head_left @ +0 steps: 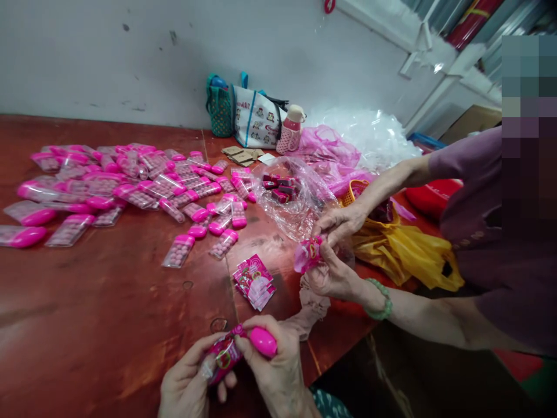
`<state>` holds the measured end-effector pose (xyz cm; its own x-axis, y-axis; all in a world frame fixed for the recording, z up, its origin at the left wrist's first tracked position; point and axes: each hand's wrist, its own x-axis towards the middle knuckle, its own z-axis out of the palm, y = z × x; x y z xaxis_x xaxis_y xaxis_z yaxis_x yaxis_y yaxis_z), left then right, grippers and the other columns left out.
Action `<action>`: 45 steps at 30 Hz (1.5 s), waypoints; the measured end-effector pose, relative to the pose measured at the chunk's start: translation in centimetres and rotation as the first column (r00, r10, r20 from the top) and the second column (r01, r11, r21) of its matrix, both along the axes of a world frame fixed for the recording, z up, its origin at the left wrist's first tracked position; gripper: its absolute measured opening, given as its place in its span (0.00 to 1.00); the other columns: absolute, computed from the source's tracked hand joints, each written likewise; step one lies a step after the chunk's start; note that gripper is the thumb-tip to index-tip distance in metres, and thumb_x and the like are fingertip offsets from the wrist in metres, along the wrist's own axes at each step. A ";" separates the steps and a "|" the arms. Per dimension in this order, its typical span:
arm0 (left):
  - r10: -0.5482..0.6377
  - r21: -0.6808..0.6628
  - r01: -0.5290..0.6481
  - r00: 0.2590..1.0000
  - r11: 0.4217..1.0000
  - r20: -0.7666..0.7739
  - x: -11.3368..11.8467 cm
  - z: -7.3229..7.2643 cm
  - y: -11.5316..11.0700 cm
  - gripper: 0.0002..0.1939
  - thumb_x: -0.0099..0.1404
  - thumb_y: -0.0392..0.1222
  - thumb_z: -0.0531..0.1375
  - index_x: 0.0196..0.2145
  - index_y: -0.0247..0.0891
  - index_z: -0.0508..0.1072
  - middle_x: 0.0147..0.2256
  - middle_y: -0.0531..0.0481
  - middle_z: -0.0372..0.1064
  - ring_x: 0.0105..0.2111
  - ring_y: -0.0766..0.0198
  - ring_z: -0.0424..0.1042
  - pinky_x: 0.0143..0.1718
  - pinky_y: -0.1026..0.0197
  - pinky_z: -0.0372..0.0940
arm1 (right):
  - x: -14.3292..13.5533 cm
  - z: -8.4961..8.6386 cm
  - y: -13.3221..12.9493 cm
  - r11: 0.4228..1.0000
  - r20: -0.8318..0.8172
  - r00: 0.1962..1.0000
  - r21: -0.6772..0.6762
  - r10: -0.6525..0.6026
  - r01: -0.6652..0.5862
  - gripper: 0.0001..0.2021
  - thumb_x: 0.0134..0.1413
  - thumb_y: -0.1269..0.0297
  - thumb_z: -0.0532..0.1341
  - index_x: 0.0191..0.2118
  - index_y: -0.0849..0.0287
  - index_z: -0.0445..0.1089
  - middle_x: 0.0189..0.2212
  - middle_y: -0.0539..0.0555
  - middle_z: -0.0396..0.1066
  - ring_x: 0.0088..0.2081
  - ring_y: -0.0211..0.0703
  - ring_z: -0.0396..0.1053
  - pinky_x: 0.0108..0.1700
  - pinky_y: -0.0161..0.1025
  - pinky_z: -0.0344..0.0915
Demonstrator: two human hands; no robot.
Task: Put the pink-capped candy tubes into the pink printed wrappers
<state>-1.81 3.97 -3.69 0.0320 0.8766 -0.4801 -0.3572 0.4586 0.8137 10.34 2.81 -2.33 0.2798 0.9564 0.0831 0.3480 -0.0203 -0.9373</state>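
At the bottom centre, my left hand and my right hand are both closed on a pink printed wrapper, which lies tilted between them. My left fingers hold its lower left end, where clear plastic shows. My right thumb and finger pinch its upper right part. A bright pink cap sticks out between my right fingers; whether it joins the wrapped piece is hidden. Just beyond my hands lies a small stack of pink printed packets. Many clear containers of pink balls with pink caps are spread over the red table.
At the right, another person's hands hold a pink wrapper. Near them are a clear bag with dark red pieces and a yellow bag. A white bag and a bottle stand by the wall.
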 end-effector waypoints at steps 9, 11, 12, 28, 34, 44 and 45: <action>-0.055 0.014 0.056 0.997 0.998 -0.056 0.2 0.3 -0.2 0.14 0.41 0.45 0.68 0.28 0.36 0.78 0.12 0.50 0.67 0.12 0.66 0.62 0.13 0.67 0.58 | 0.5 0.9 0.0 0.999 0.048 0.998 0.036 0.032 -0.034 0.09 0.45 0.63 0.63 0.35 0.58 0.71 0.21 0.47 0.69 0.21 0.36 0.65 0.23 0.30 0.60; -0.051 0.023 0.052 0.997 0.998 -0.051 0.0 0.1 -0.3 0.14 0.42 0.46 0.67 0.27 0.36 0.78 0.11 0.50 0.66 0.11 0.67 0.61 0.11 0.68 0.56 | 0.6 0.8 -0.1 0.994 0.038 0.994 0.042 0.104 -0.106 0.11 0.44 0.63 0.64 0.37 0.58 0.71 0.23 0.48 0.71 0.22 0.36 0.66 0.24 0.29 0.61; -0.044 0.018 0.045 0.998 0.999 -0.044 0.0 0.0 -0.4 0.14 0.42 0.46 0.67 0.27 0.36 0.78 0.12 0.49 0.67 0.11 0.67 0.61 0.11 0.68 0.55 | 0.6 0.8 -0.1 0.989 0.030 0.990 0.051 0.135 -0.136 0.11 0.45 0.63 0.64 0.38 0.57 0.71 0.24 0.48 0.72 0.22 0.36 0.66 0.24 0.29 0.61; 0.165 -0.078 -0.165 0.986 0.983 0.000 -0.4 -0.3 -0.1 0.15 0.39 0.42 0.69 0.26 0.34 0.75 0.18 0.46 0.72 0.14 0.66 0.65 0.12 0.68 0.57 | 1.8 0.5 0.5 0.985 -0.286 0.954 -0.167 -0.087 0.040 0.17 0.49 0.58 0.62 0.44 0.59 0.63 0.22 0.46 0.63 0.20 0.32 0.60 0.24 0.30 0.62; 0.167 -0.073 -0.166 0.986 0.983 0.003 -0.3 -0.4 0.2 0.16 0.37 0.41 0.69 0.27 0.34 0.75 0.19 0.47 0.73 0.15 0.64 0.66 0.13 0.66 0.59 | 0.7 0.5 -0.2 0.981 -0.204 0.977 -0.167 0.060 -0.096 0.13 0.50 0.69 0.58 0.44 0.58 0.59 0.31 0.50 0.68 0.29 0.35 0.65 0.32 0.31 0.64; 0.145 -0.075 -0.146 0.989 0.986 -0.018 -0.3 -0.2 0.3 0.15 0.37 0.41 0.69 0.26 0.34 0.76 0.19 0.48 0.72 0.15 0.64 0.66 0.14 0.66 0.60 | 10.1 1.9 5.2 0.991 -0.137 0.983 0.066 0.123 -0.115 0.09 0.51 0.64 0.54 0.24 0.52 0.69 0.19 0.43 0.66 0.24 0.34 0.68 0.28 0.32 0.66; 0.150 -0.075 -0.151 0.988 0.986 -0.022 -0.3 -0.2 0.3 0.15 0.37 0.41 0.69 0.26 0.34 0.76 0.19 0.48 0.72 0.15 0.64 0.66 0.13 0.66 0.60 | 11.5 1.9 5.9 0.990 -0.134 0.983 0.074 0.126 -0.117 0.08 0.49 0.64 0.57 0.22 0.52 0.68 0.19 0.43 0.66 0.25 0.35 0.69 0.29 0.33 0.67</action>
